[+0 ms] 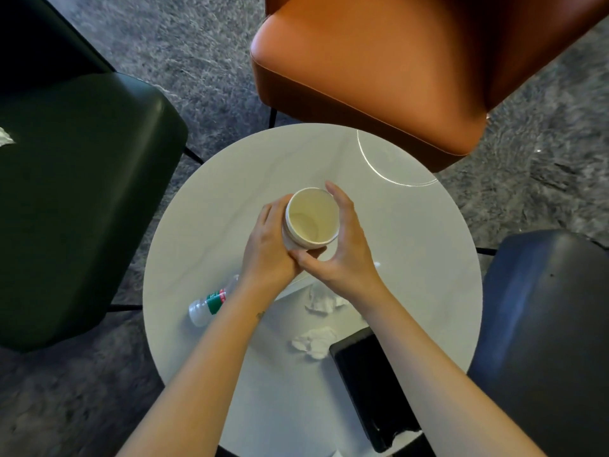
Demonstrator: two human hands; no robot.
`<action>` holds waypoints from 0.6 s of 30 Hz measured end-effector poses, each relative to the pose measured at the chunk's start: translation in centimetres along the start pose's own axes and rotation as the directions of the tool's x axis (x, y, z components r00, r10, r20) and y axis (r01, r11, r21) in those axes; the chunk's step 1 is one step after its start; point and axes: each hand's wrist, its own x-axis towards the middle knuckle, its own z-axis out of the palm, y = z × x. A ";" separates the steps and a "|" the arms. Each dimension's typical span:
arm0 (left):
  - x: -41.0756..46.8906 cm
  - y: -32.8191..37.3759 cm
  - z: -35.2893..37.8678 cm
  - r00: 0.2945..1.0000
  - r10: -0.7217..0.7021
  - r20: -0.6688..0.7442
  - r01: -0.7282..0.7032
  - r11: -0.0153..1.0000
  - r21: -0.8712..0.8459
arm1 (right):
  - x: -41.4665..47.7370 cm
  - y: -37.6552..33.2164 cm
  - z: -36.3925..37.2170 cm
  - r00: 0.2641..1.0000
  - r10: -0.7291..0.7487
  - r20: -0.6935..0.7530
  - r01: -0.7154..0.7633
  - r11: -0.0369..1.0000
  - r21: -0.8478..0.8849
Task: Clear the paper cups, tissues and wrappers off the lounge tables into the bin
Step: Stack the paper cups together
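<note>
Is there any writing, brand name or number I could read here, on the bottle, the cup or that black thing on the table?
Plastic bottle: it has a green, white and red label, but the print is too blurred to read.
Paper cup: plain, with no print showing.
Black flat object: no text visible.
Nothing in this picture can be read.

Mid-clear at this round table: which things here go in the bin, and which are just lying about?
For the bin: paper cup, gripped by left hand and right hand; far tissue and near tissue on the table; white scrap on the green chair, probably tissue.
Lying about: plastic bottle, on its side, not named in the task; black device; orange chair.
</note>
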 end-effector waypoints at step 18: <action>-3.5 -2.2 4.1 0.989 -0.130 0.073 0.109 0.966 0.235 | -4.5 11.4 -7.8 0.799 0.254 -0.546 -0.311 0.950 -0.013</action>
